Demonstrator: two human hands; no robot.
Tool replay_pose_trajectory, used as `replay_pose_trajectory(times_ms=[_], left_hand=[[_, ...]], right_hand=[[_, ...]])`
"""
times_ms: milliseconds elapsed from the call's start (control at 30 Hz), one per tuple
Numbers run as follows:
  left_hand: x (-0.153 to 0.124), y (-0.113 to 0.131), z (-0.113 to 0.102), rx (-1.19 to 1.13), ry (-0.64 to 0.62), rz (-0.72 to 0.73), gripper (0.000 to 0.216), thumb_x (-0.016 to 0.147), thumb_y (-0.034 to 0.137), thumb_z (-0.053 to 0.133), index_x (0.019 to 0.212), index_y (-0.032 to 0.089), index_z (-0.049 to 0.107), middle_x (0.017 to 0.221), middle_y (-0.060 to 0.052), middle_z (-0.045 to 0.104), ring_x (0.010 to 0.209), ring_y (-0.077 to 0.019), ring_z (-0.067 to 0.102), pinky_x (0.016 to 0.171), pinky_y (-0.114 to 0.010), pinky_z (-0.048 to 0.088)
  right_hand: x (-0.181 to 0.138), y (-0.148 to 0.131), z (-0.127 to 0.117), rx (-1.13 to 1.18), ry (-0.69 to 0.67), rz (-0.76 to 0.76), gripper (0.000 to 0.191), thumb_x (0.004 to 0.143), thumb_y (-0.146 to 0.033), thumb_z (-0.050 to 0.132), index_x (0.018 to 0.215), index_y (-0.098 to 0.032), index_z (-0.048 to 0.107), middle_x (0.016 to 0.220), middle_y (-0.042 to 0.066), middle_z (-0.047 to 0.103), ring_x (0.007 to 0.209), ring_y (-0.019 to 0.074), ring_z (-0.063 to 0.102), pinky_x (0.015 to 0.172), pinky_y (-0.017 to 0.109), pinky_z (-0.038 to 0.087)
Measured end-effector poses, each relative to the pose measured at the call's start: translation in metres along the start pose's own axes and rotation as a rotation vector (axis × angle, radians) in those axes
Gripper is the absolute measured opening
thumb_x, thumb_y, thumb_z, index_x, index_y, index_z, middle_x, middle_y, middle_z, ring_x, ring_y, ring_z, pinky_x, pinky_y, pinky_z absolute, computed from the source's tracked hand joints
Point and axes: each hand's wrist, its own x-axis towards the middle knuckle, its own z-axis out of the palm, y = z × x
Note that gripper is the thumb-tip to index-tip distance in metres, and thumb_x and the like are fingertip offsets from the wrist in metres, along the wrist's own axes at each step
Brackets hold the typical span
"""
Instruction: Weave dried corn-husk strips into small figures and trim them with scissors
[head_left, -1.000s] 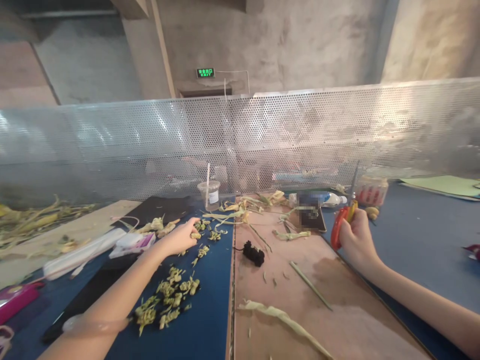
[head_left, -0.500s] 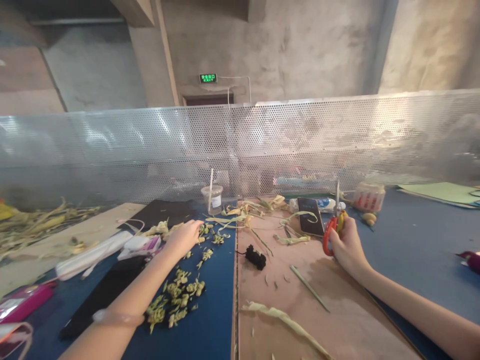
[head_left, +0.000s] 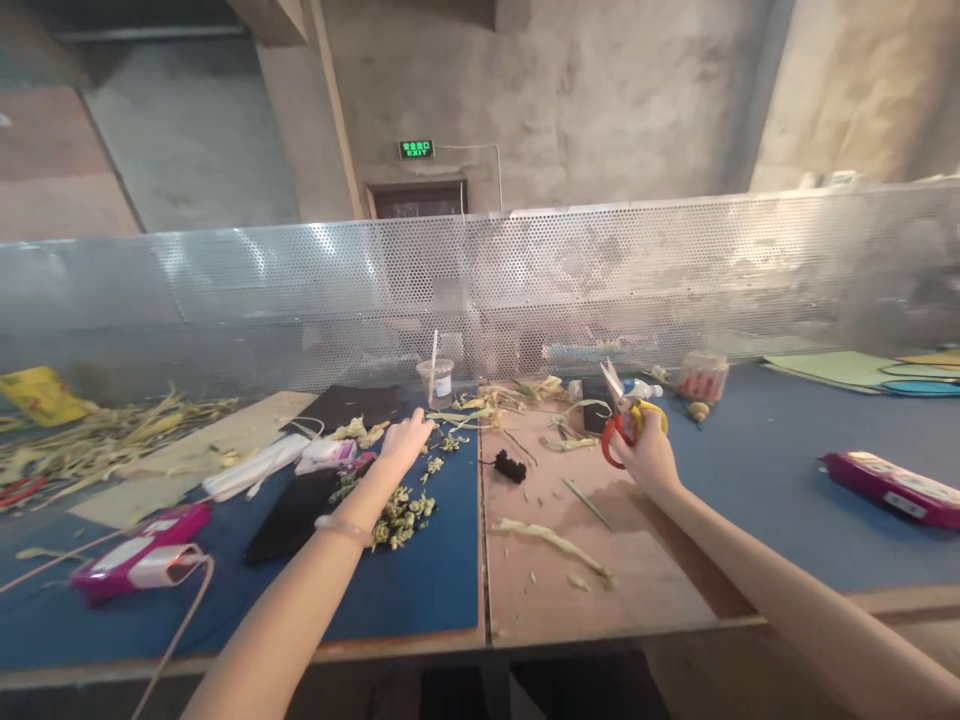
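My left hand (head_left: 405,441) reaches out over the blue mat (head_left: 420,590), fingers curled down onto small green-yellow folded leaf pieces (head_left: 403,508) scattered there; whether it grips one I cannot tell. My right hand (head_left: 649,455) is closed around the red and yellow handles of scissors (head_left: 619,418), blades pointing up and slightly apart, above the brown board (head_left: 637,570). A long dry leaf strip (head_left: 553,541) lies on the board below that hand.
A perforated metal screen (head_left: 675,270) runs along the table's far side. A plastic cup with straw (head_left: 437,378), black clip (head_left: 511,466), phone (head_left: 596,410) and bottle (head_left: 637,388) sit behind. Pink packets (head_left: 139,560) (head_left: 889,487) lie left and right; leaf stalks (head_left: 112,430) pile far left.
The view has pulled back and now shows the table's front edge. My right hand has drawn the scissors left, toward the middle. My left hand stays on the leaf pieces.
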Motion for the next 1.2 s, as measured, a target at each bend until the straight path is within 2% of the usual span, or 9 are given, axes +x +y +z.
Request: replay_pose_trajectory(times_ms=[67, 200, 333, 467, 567, 767, 867, 1000, 1200], left_hand=[[-0.002, -0.001, -0.006, 0.008, 0.035, 0.001, 0.029, 0.08, 0.008, 0.034, 0.098, 0.02, 0.054, 0.105, -0.013, 0.051, 0.08, -0.0208, 0.059, 0.066, -0.033, 0.04], [-0.011, -0.007, -0.023, -0.034, 0.159, -0.002, 0.021, 0.08, 0.017, 0.041, 0.093, 0.02, 0.057, 0.088, -0.011, 0.06, 0.083, -0.0241, 0.057, 0.07, -0.034, 0.04], [-0.042, 0.005, -0.043, -0.195, 0.338, 0.041, 0.016, 0.077, 0.022, 0.048, 0.09, 0.02, 0.057, 0.086, -0.009, 0.063, 0.086, -0.0253, 0.054, 0.074, -0.034, 0.039], [-0.085, 0.031, -0.054, -0.436, 0.485, -0.008, 0.042, 0.074, 0.028, 0.055, 0.113, 0.017, 0.047, 0.087, -0.008, 0.063, 0.086, -0.0251, 0.054, 0.078, -0.036, 0.04], [-0.111, 0.05, -0.054, -0.722, 0.447, -0.064, 0.051, 0.071, 0.03, 0.059, 0.118, 0.017, 0.044, 0.089, -0.008, 0.063, 0.084, -0.0223, 0.056, 0.076, -0.035, 0.042], [-0.145, 0.076, -0.052, -1.407, 0.246, -0.11, 0.037, 0.065, 0.036, 0.064, 0.096, 0.017, 0.063, 0.088, -0.008, 0.066, 0.08, -0.0195, 0.06, 0.071, -0.031, 0.047], [-0.152, 0.085, -0.047, -1.64, 0.209, -0.223, 0.039, 0.059, 0.035, 0.069, 0.092, 0.014, 0.065, 0.086, -0.009, 0.067, 0.079, -0.0196, 0.061, 0.071, -0.031, 0.048], [-0.153, 0.09, -0.038, -1.844, 0.252, -0.311, 0.044, 0.055, 0.033, 0.073, 0.093, 0.013, 0.064, 0.088, -0.009, 0.068, 0.081, -0.0192, 0.061, 0.071, -0.03, 0.048], [-0.158, 0.091, -0.035, -1.928, 0.221, -0.283, 0.041, 0.054, 0.028, 0.075, 0.09, 0.013, 0.063, 0.092, -0.011, 0.067, 0.086, -0.0196, 0.06, 0.071, -0.029, 0.048]], right_hand=[[-0.009, -0.005, -0.008, 0.008, 0.014, 0.008, 0.039, 0.067, -0.048, 0.052, 0.09, -0.02, 0.037, 0.07, -0.001, 0.047, 0.055, 0.0134, 0.045, 0.05, 0.025, 0.034], [-0.027, -0.014, -0.025, 0.027, 0.058, 0.007, 0.036, 0.069, -0.047, 0.051, 0.089, -0.02, 0.037, 0.069, -0.002, 0.046, 0.053, 0.0131, 0.046, 0.05, 0.025, 0.035], [-0.039, -0.022, -0.035, -0.056, 0.089, 0.038, 0.036, 0.072, -0.048, 0.047, 0.091, -0.019, 0.038, 0.071, 0.001, 0.05, 0.054, 0.015, 0.048, 0.051, 0.026, 0.035], [-0.045, -0.028, -0.037, -0.193, -0.038, -0.056, 0.036, 0.073, -0.047, 0.044, 0.095, -0.018, 0.04, 0.076, 0.005, 0.055, 0.06, 0.0195, 0.054, 0.053, 0.028, 0.035], [-0.049, -0.03, -0.039, -0.268, -0.114, -0.18, 0.036, 0.074, -0.041, 0.044, 0.1, -0.017, 0.041, 0.08, 0.008, 0.057, 0.068, 0.0226, 0.057, 0.055, 0.028, 0.037], [-0.057, -0.037, -0.047, -0.415, -0.224, -0.34, 0.036, 0.076, -0.042, 0.042, 0.1, -0.015, 0.044, 0.085, 0.011, 0.059, 0.074, 0.0238, 0.057, 0.055, 0.027, 0.036], [-0.058, -0.041, -0.049, -0.471, -0.283, -0.408, 0.036, 0.077, -0.042, 0.042, 0.1, -0.014, 0.045, 0.088, 0.011, 0.059, 0.075, 0.0231, 0.056, 0.055, 0.027, 0.036], [-0.058, -0.042, -0.05, -0.523, -0.312, -0.471, 0.038, 0.08, -0.043, 0.041, 0.102, -0.013, 0.045, 0.091, 0.013, 0.059, 0.079, 0.0235, 0.056, 0.057, 0.027, 0.037], [-0.059, -0.044, -0.05, -0.513, -0.318, -0.48, 0.039, 0.079, -0.044, 0.045, 0.103, -0.013, 0.046, 0.093, 0.014, 0.059, 0.081, 0.0236, 0.056, 0.058, 0.027, 0.038]])
